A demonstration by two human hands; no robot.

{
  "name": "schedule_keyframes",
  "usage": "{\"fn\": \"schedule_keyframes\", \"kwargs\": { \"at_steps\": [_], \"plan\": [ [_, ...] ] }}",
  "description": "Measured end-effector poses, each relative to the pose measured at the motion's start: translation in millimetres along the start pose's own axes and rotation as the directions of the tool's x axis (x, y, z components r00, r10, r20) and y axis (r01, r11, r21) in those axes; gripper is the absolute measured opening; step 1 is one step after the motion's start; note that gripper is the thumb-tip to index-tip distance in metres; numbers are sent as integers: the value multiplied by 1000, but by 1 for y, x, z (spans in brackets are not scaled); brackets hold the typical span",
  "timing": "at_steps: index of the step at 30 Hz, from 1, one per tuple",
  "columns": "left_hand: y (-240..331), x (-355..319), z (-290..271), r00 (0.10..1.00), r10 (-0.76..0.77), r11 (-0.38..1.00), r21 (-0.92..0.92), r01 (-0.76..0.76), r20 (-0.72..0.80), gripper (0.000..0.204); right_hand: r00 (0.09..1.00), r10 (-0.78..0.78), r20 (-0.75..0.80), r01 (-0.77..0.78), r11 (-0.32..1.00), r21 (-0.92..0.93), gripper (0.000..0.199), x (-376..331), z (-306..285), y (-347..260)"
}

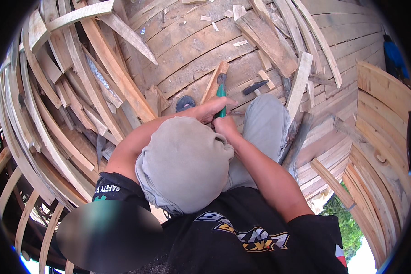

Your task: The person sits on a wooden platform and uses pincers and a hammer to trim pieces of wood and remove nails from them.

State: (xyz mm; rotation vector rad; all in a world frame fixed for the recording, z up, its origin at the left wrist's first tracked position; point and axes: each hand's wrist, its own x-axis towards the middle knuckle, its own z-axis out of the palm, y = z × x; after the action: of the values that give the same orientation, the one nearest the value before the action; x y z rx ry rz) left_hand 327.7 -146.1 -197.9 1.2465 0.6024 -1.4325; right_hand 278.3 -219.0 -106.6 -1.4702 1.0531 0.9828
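Pincers with green handles [221, 93] and a dark metal head stand between my knees. The head rests on or just above a short reddish board [213, 84]; I cannot tell whether its jaws hold anything. My left hand [211, 108] is wrapped round the handles from the left side. Lower down, close to my body, my right hand [225, 125] is closed on the handle ends. My bent knee in grey trousers [182, 160] hides part of my left forearm. A hammer [255, 87] with a dark head lies just right of the pincers.
Curved timbers [84, 77] are piled along the left. Loose planks [269, 43] lie at the far right, with a pale upright piece [300, 82] beside my right knee. Wood chips dot the plank floor [182, 50]. Curved plank walls [383, 118] rise on the right.
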Motion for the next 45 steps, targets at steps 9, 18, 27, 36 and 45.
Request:
{"fn": "schedule_keyframes", "kwargs": {
  "at_steps": [9, 18, 27, 36, 45],
  "plan": [
    [-6, 8, 1, 982, 18, 965, 259, 32, -188, 26, 994, -21, -106, 10, 994, -105, 24, -9, 6, -8],
    [-20, 8, 1, 973, 122, 948, 314, -55, -196, 28, 998, 14, -68, -15, 1000, -16, 26, -14, 8, -5],
    [-31, 6, 0, 950, 242, 923, 351, -161, -200, 24, 975, -202, -98, 201, 979, -13, 34, 25, 20, 57],
    [-29, 4, 2, 942, 282, 894, 406, -189, -182, 30, 967, -252, -39, 252, 968, 10, 25, 31, 13, 66],
    [15, -9, 20, 999, -47, 993, -107, 44, -20, 30, 912, 105, 398, -194, 962, 191, 27, 0, -61, -18]
  ]
}}
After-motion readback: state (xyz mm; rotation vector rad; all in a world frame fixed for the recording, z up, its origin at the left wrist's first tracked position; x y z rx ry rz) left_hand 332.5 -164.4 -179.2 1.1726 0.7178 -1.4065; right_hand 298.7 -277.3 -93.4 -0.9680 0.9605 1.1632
